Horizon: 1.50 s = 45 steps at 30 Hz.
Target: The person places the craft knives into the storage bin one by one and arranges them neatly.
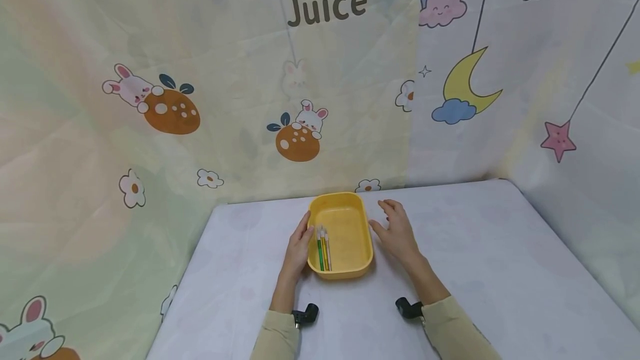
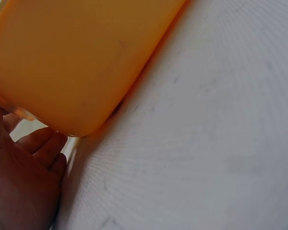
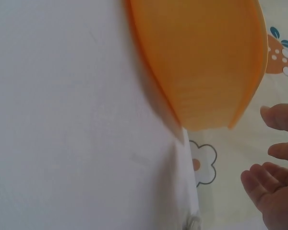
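A yellow rectangular plastic tray with rounded corners sits on the white-covered table. Along its left side lie a few slim pencil-like sticks, green and yellow among them, with pale tips pointing away from me. My left hand holds the tray's left side, thumb at the rim and fingers against the outer wall. In the left wrist view those fingers touch the tray's corner. To the right of the tray, my right hand is apart from it, fingers spread and holding nothing. The right wrist view shows a gap between that hand and the tray wall.
The white table extends to both sides of the tray. Behind it hangs a printed curtain with cartoon rabbits, and another closes the right side. Black wrist cameras sit at both cuffs.
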{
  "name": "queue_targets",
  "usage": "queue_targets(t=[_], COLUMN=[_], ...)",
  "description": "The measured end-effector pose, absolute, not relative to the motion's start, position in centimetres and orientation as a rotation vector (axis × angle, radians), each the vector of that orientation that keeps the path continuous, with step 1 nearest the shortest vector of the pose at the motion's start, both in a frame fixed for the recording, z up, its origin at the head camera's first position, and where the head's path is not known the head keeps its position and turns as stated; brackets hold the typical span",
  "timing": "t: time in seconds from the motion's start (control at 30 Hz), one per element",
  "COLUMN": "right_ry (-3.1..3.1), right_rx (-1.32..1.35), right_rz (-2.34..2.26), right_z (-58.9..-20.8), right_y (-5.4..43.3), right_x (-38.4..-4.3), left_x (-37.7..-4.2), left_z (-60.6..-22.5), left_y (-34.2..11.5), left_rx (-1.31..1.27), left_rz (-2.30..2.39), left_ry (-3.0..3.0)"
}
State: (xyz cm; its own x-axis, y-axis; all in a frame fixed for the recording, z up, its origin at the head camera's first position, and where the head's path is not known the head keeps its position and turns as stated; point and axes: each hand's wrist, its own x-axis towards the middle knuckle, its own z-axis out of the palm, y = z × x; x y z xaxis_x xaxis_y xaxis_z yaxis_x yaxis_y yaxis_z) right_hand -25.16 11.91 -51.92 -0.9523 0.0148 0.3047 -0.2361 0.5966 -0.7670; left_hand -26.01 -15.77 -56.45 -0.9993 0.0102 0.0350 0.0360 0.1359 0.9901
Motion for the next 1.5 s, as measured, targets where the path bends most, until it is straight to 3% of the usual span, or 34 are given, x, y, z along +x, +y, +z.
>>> queue_targets(t=[1.5], right_ry=[-2.737], right_rx=[0.055], right_rz=[1.181], right_z=[-53.6], right_y=[14.8], right_x=[-26.0], left_x=[-26.1], left_z=[-56.5], left_y=[-15.7], left_rx=[-0.054], left_rz=[-2.102], left_ry=[-2.317])
